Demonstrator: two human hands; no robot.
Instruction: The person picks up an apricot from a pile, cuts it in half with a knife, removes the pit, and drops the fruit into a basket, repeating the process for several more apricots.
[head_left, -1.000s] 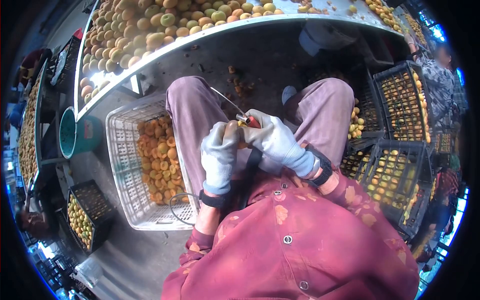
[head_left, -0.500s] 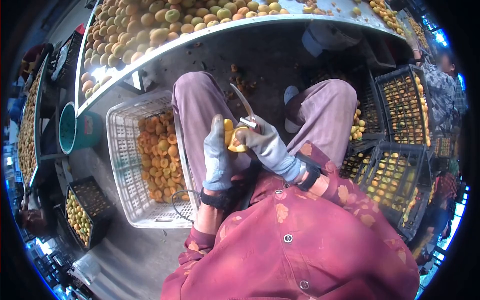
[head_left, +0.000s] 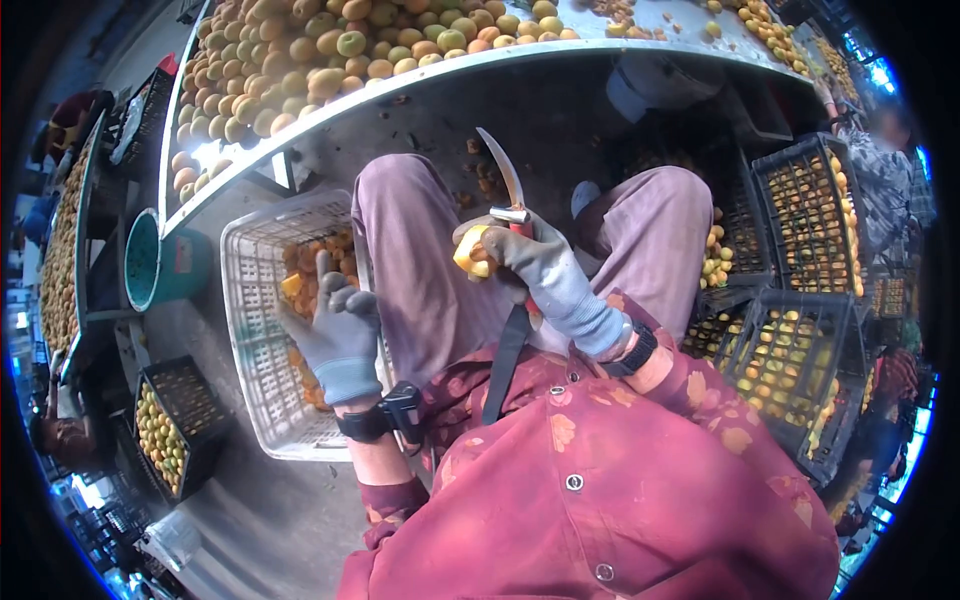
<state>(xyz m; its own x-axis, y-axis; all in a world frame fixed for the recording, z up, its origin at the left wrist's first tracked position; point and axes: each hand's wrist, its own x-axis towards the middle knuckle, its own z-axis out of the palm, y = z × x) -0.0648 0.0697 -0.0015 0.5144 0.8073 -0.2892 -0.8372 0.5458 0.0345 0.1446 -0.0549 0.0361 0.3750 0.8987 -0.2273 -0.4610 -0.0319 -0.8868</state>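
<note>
My right hand (head_left: 560, 285), in a grey-and-blue glove, grips a curved knife (head_left: 503, 170) with its blade pointing up and away. The same hand holds a cut apricot (head_left: 472, 252) between thumb and fingers; a brown patch shows in its cut side. My left hand (head_left: 343, 340), also gloved, is over the white plastic basket (head_left: 250, 345), fingers apart. A yellow apricot piece (head_left: 291, 285) is just beyond its thumb and index finger, apparently loose. Orange apricot halves (head_left: 300, 365) lie in the basket, partly hidden by this hand.
A metal-edged table (head_left: 400, 75) heaped with whole apricots stands ahead. A teal bucket (head_left: 142, 262) and a black crate (head_left: 185, 425) of fruit are at left. Black crates (head_left: 800, 365) with fruit are stacked at right. A co-worker (head_left: 880, 185) is at far right.
My left hand has left the right hand and moved left over the basket, its apricot piece now apart from the fingers. My right hand, with knife and cut apricot, has risen slightly.
</note>
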